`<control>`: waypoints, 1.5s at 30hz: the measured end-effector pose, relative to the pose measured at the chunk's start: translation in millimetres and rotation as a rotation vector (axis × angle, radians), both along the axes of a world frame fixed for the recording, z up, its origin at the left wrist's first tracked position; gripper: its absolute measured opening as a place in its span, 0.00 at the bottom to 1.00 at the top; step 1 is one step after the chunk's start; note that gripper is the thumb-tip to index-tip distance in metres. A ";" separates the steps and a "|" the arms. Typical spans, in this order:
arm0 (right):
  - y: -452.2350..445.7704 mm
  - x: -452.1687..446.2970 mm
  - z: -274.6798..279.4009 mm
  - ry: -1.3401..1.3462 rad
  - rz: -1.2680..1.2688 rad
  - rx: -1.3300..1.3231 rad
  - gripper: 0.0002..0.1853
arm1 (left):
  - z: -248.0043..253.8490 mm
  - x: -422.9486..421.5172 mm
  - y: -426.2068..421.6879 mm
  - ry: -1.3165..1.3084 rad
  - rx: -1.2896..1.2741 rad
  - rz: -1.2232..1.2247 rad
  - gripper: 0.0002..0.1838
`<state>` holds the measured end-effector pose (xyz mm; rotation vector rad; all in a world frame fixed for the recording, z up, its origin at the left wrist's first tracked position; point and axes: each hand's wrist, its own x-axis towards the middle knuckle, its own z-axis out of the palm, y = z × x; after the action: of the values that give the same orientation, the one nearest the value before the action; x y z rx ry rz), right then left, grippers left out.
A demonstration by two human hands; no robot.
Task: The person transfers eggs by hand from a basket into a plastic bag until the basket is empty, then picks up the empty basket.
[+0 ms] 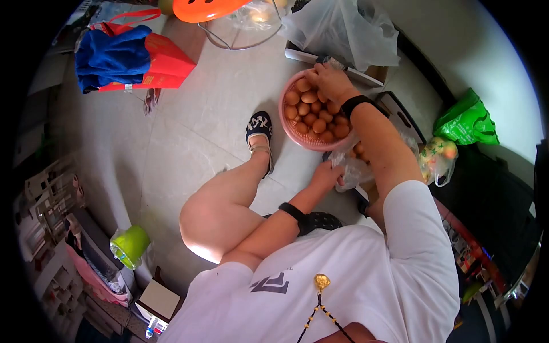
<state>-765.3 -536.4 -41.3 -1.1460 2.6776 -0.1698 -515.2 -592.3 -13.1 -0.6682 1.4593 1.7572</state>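
A pink plastic basket (286, 127) on the floor holds several brown eggs (318, 108). My right hand (330, 83) reaches over its far right side with fingers curled down among the eggs. The palm side is turned away, so what lies in those fingers is hidden. Nearer to me, my left hand (328, 174) grips a clear plastic bag (355, 172) just below the basket. A few brown eggs (360, 151) show inside the bag, partly covered by my right forearm.
Behind the basket, a white plastic bag (349, 34) lies over a shallow box (300, 53). A green bag (469, 120) and a bag of fruit (439, 151) are at the right. A red bag (174, 64) with blue cloth stands left, near an orange stool (209, 8).
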 end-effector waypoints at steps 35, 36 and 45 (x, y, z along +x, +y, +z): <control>163.5 228.3 -35.8 -0.648 -0.478 0.152 0.23 | 29.9 -1.0 20.8 -0.200 0.612 0.005 0.11; 157.7 226.8 -35.1 -0.654 -0.465 0.257 0.24 | 30.4 -1.5 20.6 -0.210 0.615 -0.013 0.10; 165.9 234.8 -38.7 -0.653 -0.649 0.163 0.21 | 32.0 -2.5 19.1 -0.205 0.600 -0.008 0.10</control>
<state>-530.5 -370.5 -80.1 -0.0915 2.2920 -0.3491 -517.6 -573.2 18.9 -0.4975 0.7337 1.9226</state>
